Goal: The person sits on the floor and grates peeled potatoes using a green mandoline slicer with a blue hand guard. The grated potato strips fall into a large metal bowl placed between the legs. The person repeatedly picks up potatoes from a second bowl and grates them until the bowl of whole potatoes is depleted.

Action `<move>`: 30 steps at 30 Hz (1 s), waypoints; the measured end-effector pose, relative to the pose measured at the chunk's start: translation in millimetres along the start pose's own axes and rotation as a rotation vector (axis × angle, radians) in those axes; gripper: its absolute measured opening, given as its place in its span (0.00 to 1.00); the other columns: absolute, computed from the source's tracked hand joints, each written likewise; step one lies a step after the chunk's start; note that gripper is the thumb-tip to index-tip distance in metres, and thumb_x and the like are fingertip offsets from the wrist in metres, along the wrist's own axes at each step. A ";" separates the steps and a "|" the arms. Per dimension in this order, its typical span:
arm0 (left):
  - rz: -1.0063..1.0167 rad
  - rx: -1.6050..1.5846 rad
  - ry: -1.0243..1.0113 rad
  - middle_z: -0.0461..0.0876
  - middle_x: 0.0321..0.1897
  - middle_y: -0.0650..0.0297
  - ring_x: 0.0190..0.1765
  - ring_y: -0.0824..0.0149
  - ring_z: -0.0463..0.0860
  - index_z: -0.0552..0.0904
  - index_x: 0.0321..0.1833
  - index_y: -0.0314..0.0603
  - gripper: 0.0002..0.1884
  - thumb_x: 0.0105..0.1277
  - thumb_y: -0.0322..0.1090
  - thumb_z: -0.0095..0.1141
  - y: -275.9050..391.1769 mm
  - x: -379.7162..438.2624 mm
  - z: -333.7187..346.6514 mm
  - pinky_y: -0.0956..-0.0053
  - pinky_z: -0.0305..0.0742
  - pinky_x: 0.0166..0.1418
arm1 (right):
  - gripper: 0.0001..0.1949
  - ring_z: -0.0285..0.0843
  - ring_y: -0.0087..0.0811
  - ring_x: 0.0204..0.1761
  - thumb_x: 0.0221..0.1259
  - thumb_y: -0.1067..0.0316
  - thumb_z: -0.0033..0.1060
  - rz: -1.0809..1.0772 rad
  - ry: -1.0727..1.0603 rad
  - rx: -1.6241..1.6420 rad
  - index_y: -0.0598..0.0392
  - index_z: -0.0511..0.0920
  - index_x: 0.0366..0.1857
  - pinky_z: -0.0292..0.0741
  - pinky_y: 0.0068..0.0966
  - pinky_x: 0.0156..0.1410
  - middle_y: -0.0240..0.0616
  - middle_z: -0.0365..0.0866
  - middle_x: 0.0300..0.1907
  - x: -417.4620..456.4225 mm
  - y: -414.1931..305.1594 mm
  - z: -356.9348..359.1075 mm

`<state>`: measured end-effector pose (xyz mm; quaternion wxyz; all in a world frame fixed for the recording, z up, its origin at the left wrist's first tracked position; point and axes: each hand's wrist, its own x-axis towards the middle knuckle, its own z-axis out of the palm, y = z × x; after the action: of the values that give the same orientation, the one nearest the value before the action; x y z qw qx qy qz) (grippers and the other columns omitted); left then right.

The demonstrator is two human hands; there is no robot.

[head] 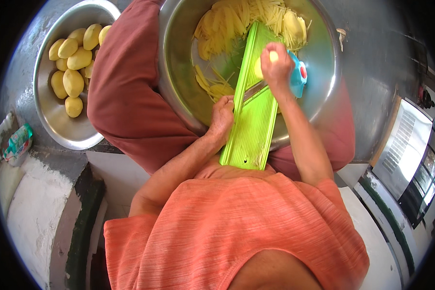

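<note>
A bright green mandoline slicer point(250, 127) leans from my belly into a wide steel basin point(324, 72) between my legs. My left hand point(223, 117) grips the slicer's left edge beside its metal blade point(254, 91). Above the blade, my right hand point(277, 65) is closed around a peeled potato point(258, 69), which rests against the ridged slope; the fingers hide much of it. Thin potato strips point(224, 25) are heaped at the basin's far side, with a few more near my left hand. A blue plastic piece with a red spot point(303, 72) shows just right of my right hand.
At the left, a second steel basin point(45, 105) holds several whole peeled potatoes point(73, 83). A green and white packet point(20, 141) lies at the far left. A pale scrap point(342, 34) is on the dark surface. A silvery vented panel point(402, 134) stands at the right.
</note>
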<state>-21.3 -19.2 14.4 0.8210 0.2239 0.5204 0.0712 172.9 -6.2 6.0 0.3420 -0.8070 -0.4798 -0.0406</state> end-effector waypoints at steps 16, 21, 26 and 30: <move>0.007 -0.007 0.013 0.81 0.38 0.62 0.37 0.71 0.78 0.78 0.52 0.35 0.14 0.74 0.34 0.41 -0.6 2.8 -1.4 0.75 0.76 0.41 | 0.06 0.84 0.43 0.30 0.56 0.72 0.64 -0.061 -0.061 0.123 0.55 0.76 0.35 0.79 0.35 0.35 0.43 0.82 0.29 -33.5 -21.9 -22.0; -0.005 -0.017 0.033 0.81 0.37 0.63 0.37 0.71 0.78 0.78 0.52 0.36 0.14 0.75 0.33 0.41 -7.8 0.2 -3.7 0.76 0.75 0.42 | 0.07 0.81 0.41 0.29 0.54 0.74 0.66 -0.020 -0.117 0.258 0.56 0.77 0.35 0.78 0.33 0.35 0.41 0.80 0.28 -71.6 -62.2 -49.0; 0.028 0.014 0.025 0.81 0.37 0.64 0.36 0.72 0.77 0.78 0.52 0.36 0.14 0.75 0.33 0.41 -1.7 2.4 1.9 0.76 0.75 0.41 | 0.06 0.83 0.43 0.29 0.55 0.73 0.64 -0.032 -0.011 0.001 0.54 0.77 0.34 0.79 0.34 0.34 0.43 0.83 0.29 -6.9 1.3 1.2; 0.009 -0.022 0.019 0.81 0.37 0.64 0.36 0.72 0.78 0.78 0.53 0.36 0.14 0.75 0.33 0.41 -0.6 3.0 -0.8 0.76 0.75 0.42 | 0.06 0.84 0.42 0.29 0.56 0.73 0.64 -0.059 -0.077 0.097 0.55 0.77 0.35 0.79 0.34 0.34 0.43 0.83 0.29 -31.3 -18.9 -16.8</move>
<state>-20.7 -18.5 11.4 0.8180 0.2162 0.5265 0.0828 145.4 -33.7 16.1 0.3604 -0.7760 -0.5176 0.0037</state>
